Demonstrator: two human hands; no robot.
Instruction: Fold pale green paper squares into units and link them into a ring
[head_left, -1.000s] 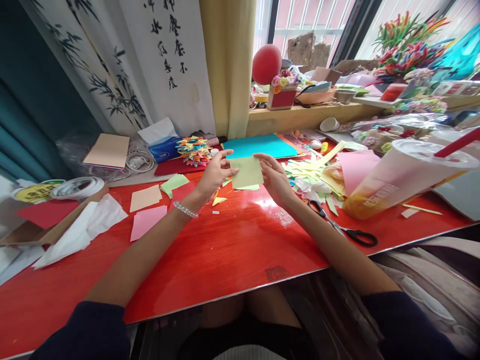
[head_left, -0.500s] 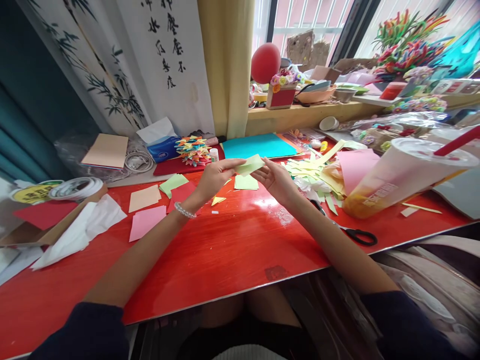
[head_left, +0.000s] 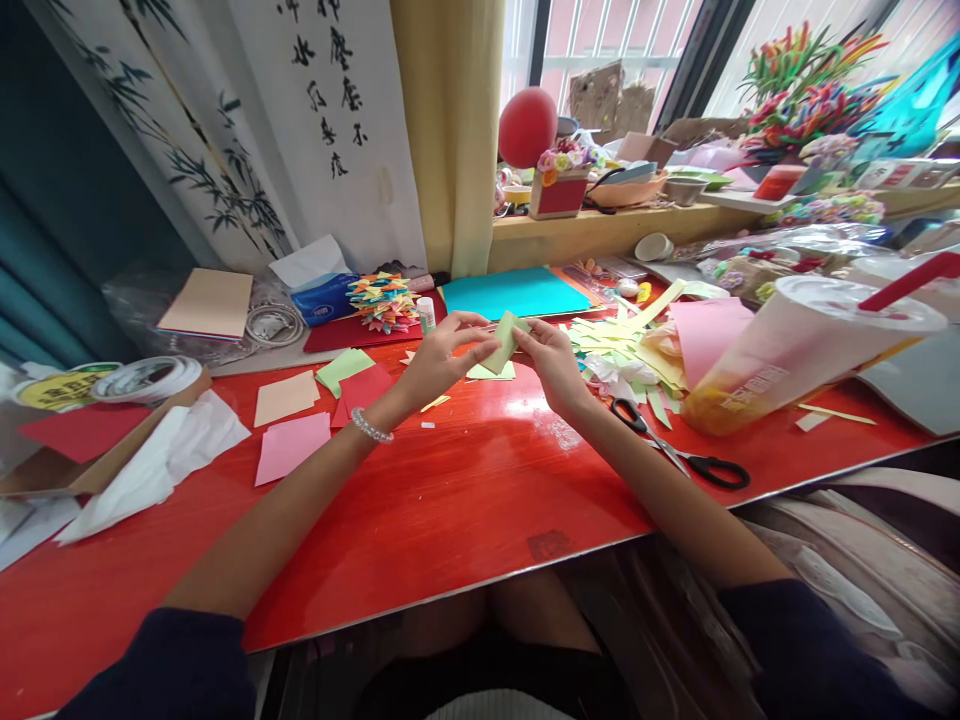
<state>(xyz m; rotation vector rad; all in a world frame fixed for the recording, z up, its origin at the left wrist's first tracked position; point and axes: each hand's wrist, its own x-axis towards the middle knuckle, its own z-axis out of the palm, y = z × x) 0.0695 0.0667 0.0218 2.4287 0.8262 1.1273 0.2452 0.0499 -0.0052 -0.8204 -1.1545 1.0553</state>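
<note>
1. Closest in, the red worktop (head_left: 465, 510) shows a dark smudge near its front edge; scissors (head_left: 668, 451) with black handles lie to the right, blades a little apart.
2. Beside them leans the cup (head_left: 795, 345), red straw up top, amber drink below; pale characters run along its side, too small to read for sure.
3. Here's the action: the green paper (head_left: 504, 345) is up above the worktop, tilted, between the two hands.
4. Right hand (head_left: 556, 365): thumb and fingers pinched on its right edge. Left hand (head_left: 439, 360), bracelet at the wrist: fingers at the left edge, whether gripping, I cannot tell.
5. Off left, a yellow label (head_left: 67, 388) carries dark characters, blurred.
6. Further back, a white tube (head_left: 426, 315) stands upright; the blue pack (head_left: 322, 302) bears pale print, too tiny to make out.
7. And at the back, the scroll (head_left: 384, 215)! Black brush characters in two columns beside painted bamboo: 水 reads on the left, 不 on the right.
</note>
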